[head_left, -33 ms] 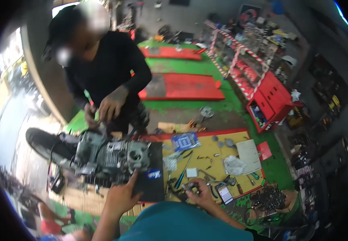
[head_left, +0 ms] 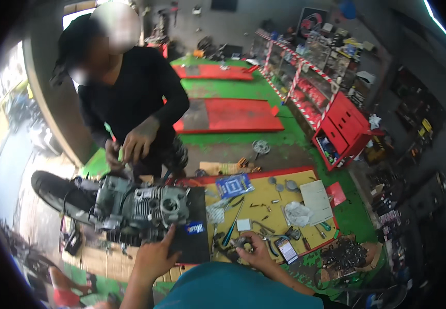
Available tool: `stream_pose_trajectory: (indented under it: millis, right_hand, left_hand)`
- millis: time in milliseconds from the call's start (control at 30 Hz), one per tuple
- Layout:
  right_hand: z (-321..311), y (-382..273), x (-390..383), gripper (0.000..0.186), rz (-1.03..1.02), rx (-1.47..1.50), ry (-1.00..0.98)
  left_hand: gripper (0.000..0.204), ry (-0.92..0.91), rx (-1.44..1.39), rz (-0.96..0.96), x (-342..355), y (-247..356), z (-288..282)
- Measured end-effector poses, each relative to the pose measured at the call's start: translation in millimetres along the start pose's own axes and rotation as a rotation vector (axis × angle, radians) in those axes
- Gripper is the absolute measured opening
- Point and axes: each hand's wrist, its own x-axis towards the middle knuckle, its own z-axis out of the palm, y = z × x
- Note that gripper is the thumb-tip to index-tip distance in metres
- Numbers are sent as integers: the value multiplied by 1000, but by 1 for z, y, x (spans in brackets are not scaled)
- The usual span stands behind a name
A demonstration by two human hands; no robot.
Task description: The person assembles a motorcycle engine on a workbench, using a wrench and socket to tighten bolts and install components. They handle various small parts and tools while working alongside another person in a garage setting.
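Note:
A motorcycle engine [head_left: 117, 203] lies on the left part of the bench, its finned cylinder and round-ported head [head_left: 174, 205] facing right. My left hand [head_left: 153, 260] has its index finger stretched toward the head's near lower edge, thumb apart and nothing held. Whether the fingertip touches the metal, I cannot tell. Over the bench's near edge, my right hand [head_left: 255, 252] has its fingers curled round a small greyish metal part [head_left: 240, 241]; its exact kind is unclear. A blue packet [head_left: 194, 227] sits on the black mat [head_left: 192, 244] beside the engine.
Across the bench stands a person in black [head_left: 130, 92], hands together behind the engine. A blue-handled screwdriver [head_left: 229, 236], a phone [head_left: 287, 251], a blue-white packet [head_left: 234, 185] and crumpled white plastic [head_left: 298, 213] lie on the yellow top. A red tool cabinet [head_left: 344, 129] stands beyond.
The whole view has shifted slightly. My hands keep their places, the left finger at the cylinder head and the right hand on the metal part.

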Motion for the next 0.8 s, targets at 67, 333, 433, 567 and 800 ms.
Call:
stream_pose_trajectory:
  millis: [67, 333, 433, 567, 800]
  right_hand:
    - [4, 2, -1, 44, -33, 9, -18]
    - [4, 12, -3, 47, -28, -44, -10]
    - [4, 14, -2, 47, -36, -33, -9]
    - [4, 11, -1, 47, -21, -55, -17]
    - [9, -12, 25, 45, -64, -9, -84]
  left_hand:
    - [94, -32, -52, -27, -2, 4, -5]
    - [96, -131, -96, -108, 5, 8, -18]
    - [93, -114, -68, -49, 2, 2, -12]
    - [91, -81, -110, -21, 3, 1, -9]
    - [91, -72, -140, -6, -3, 1, -14]
